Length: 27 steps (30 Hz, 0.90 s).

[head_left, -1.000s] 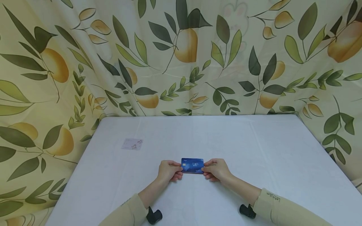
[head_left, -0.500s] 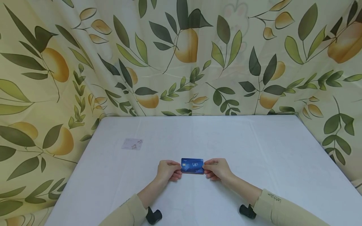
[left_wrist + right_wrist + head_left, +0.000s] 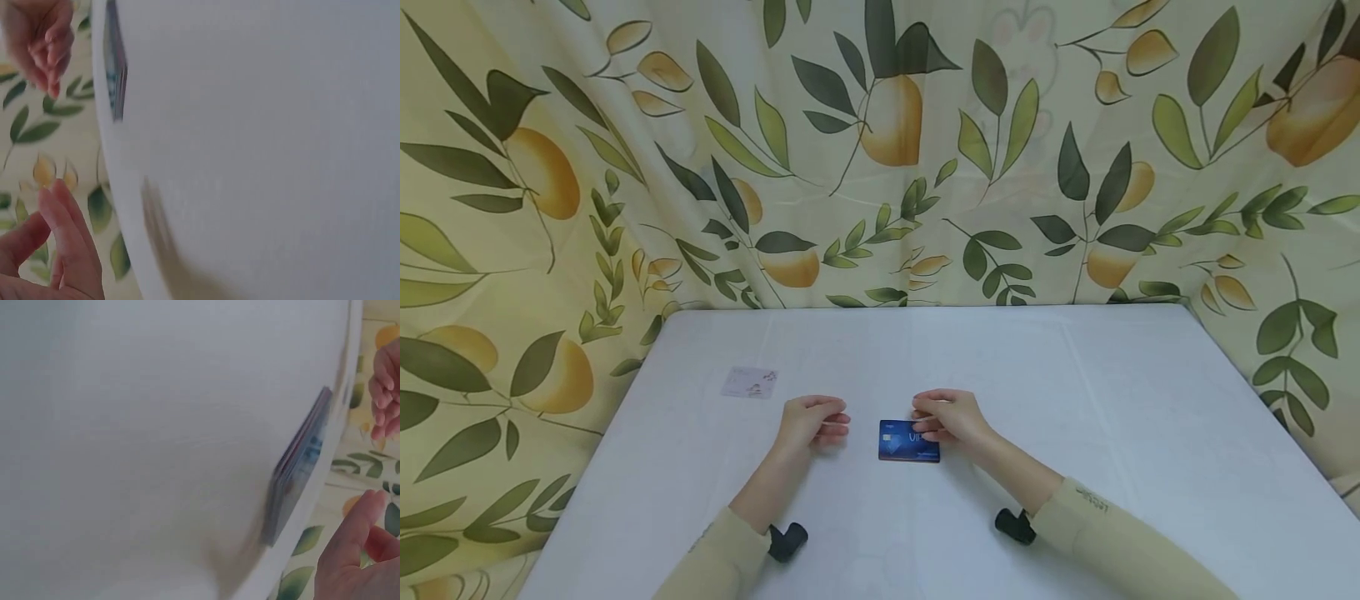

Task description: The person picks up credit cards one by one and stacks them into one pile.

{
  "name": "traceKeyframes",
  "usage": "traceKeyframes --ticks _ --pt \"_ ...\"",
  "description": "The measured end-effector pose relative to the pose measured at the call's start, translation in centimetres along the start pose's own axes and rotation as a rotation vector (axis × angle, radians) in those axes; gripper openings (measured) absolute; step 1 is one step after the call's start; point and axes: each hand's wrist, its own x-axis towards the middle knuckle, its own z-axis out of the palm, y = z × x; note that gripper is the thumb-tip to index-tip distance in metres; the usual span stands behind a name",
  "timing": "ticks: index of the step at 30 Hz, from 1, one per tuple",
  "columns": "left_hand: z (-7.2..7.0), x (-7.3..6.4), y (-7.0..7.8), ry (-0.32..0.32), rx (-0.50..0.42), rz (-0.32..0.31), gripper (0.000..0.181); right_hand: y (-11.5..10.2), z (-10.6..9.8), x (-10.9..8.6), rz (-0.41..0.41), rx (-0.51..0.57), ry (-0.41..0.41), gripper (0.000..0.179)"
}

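Note:
A small stack of cards (image 3: 294, 469) lies on the white table, its layered edges visible in both wrist views. The blue VIP card (image 3: 898, 442) is on top in the head view. To the left of the stack hovers my left hand (image 3: 812, 423), apart from it, with relaxed fingers and nothing held. My right hand (image 3: 951, 415) is raised over the stack's right end, covering part of the VIP lettering from the head view. In the right wrist view its fingers (image 3: 353, 534) stand clear of the cards. A pale card with small red marks (image 3: 750, 382) lies farther back on the left.
The white cloth-covered table (image 3: 1075, 375) ends at a straight back edge. Behind and beside it hangs a curtain (image 3: 880, 208) with leaf and fruit prints. Black wrist devices (image 3: 787, 542) sit below both sleeves.
Both hands have let go of the blue card stack and lifted. The left hand has moved left and away; the right hand has moved up and left over the card. The stack stays in place.

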Motion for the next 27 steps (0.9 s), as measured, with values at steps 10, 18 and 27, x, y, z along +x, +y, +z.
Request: traceKeyframes --ticks 10,18,27 --pt "-6.4 2.4 1.4 0.114 -0.008 0.04 0.031 -1.6 4.5 1.7 0.031 0.142 -0.066 0.032" --pt "-10.9 3.6 2.3 0.187 -0.124 -0.049 0.039 -2.3 8.3 3.3 0.005 0.162 -0.13 0.033" --pt "-14.8 4.7 3.2 0.17 -0.088 -0.111 0.052 -2.3 11.9 5.6 0.1 0.249 -0.161 0.04"
